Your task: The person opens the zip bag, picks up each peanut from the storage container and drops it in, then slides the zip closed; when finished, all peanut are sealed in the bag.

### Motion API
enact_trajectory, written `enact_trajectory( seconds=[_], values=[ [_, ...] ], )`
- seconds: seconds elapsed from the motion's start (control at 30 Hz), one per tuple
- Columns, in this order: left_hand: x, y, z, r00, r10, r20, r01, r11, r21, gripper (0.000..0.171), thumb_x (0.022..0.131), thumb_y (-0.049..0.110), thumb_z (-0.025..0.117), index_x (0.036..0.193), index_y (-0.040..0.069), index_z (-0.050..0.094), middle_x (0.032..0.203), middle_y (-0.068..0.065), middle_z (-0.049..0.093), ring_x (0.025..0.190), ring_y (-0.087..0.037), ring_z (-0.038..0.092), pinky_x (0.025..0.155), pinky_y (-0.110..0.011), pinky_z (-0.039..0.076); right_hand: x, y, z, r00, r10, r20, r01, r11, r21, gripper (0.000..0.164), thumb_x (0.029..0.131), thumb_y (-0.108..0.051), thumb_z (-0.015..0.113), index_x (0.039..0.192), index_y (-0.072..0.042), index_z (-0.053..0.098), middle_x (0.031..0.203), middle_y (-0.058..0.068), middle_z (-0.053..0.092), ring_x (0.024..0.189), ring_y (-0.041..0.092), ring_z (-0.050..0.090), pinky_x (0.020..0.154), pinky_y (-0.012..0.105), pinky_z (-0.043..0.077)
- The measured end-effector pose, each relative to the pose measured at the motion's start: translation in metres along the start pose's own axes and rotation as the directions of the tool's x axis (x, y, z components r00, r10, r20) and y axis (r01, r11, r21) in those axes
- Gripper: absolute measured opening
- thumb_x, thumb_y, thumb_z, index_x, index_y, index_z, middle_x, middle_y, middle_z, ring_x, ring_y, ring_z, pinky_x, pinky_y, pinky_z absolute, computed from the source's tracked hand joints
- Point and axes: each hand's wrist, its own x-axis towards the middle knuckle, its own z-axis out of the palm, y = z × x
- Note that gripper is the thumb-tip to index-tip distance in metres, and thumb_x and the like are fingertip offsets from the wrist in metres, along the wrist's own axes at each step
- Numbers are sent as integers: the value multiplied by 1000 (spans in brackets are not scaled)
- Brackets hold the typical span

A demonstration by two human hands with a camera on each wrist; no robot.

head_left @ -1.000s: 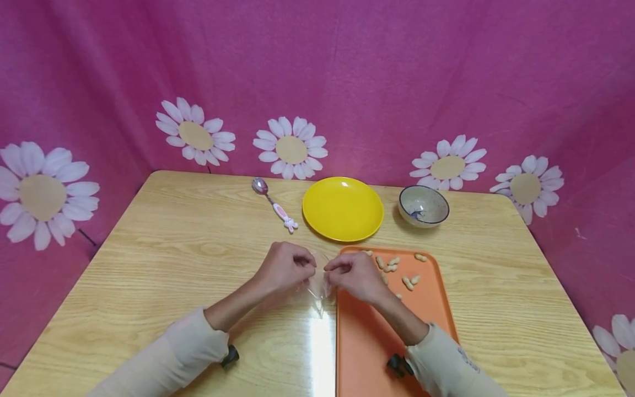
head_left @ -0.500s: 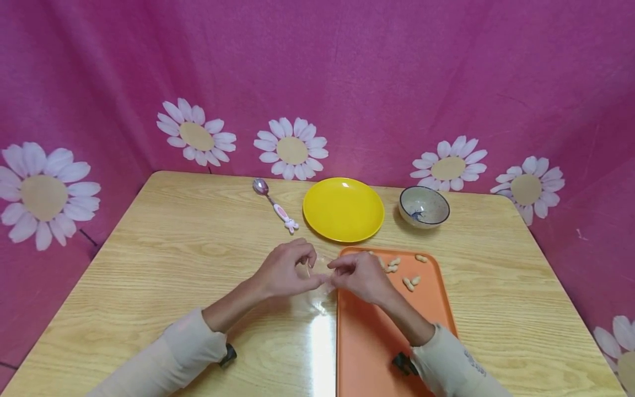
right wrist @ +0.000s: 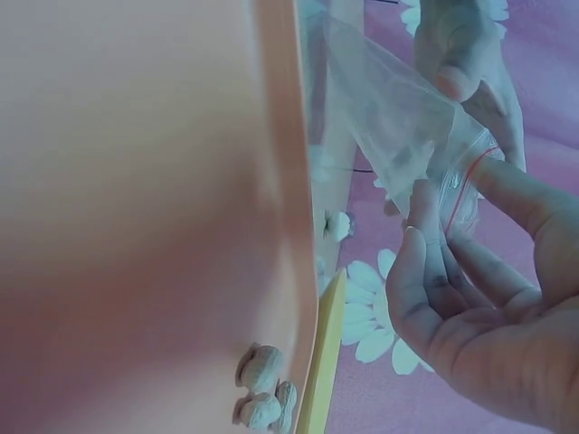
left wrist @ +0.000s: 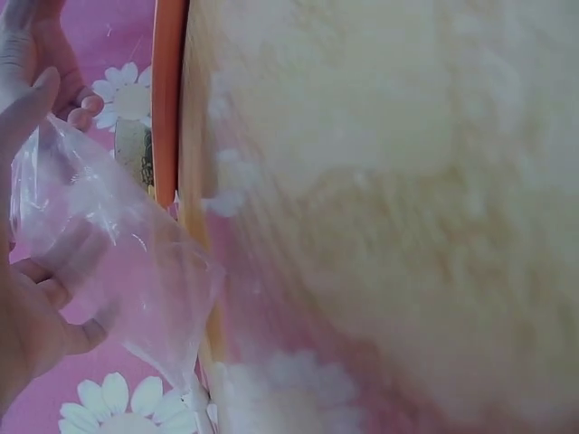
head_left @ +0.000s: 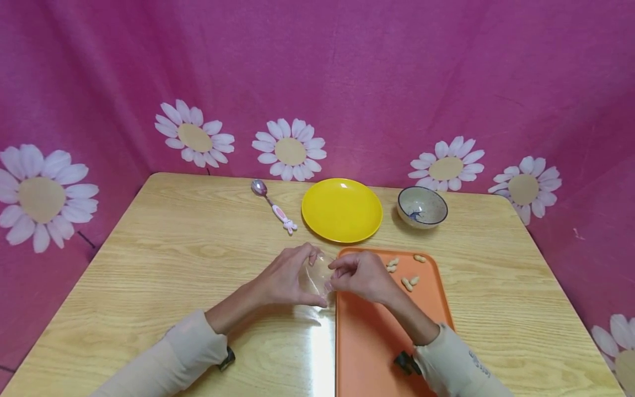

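A clear zip-lock bag with a red seal line hangs between both hands, beside the orange tray's left edge. My left hand has its thumb and fingers spread wide apart, with the bag's plastic stretched across the gap. In the left wrist view, left fingers show against the clear film. My right hand pinches the bag's other side near the mouth. From the right wrist, the right thumb lies at the red line of the bag and the fingertips press from the opposite side.
The orange tray holds several peanuts towards its far end. Behind it stand a yellow plate and a patterned bowl. A spoon with a rabbit handle lies left of the plate, and a pink flowered curtain hangs behind the table.
My left hand has gone from pinching the bag's edge to spreading thumb and fingers apart, widening the bag. The right hand keeps its pinch and has barely moved.
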Motion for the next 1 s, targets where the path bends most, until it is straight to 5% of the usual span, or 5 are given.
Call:
enact_trajectory(
  seconds=[0.23,0.47,0.77,1.0],
  values=[
    [-1,-2,0,1000,-10,2,10,994,-110,63,64,33,87,103,10,43,109,-7,64,101,-17,59,88,-32,49,-2,-1,-2,999,-50,0,50,999,-1,34,71,-16,82,99,0,72,79,5,71,71,10,63,63,22,53],
    [-6,-2,1,996,-89,31,92,987,-130,89,66,38,85,139,16,38,124,-1,59,116,-18,55,101,-44,45,-5,1,-3,996,-91,20,91,996,-13,33,74,-22,81,99,-2,72,79,4,70,71,10,62,63,21,53],
    [-5,-5,-1,994,-91,58,96,991,-91,84,67,42,83,135,9,46,129,-2,58,118,-18,54,103,-42,43,-10,5,-21,990,-108,88,109,994,-6,36,84,-23,72,113,-3,67,96,7,71,85,15,67,72,22,55],
    [-3,-6,-3,989,-119,87,128,985,-114,83,68,39,83,135,9,45,132,-5,56,124,-20,52,106,-41,41,-5,23,-53,996,-79,-35,77,996,-45,28,87,-19,68,109,-2,67,91,9,69,77,15,61,66,22,52]
  ],
)
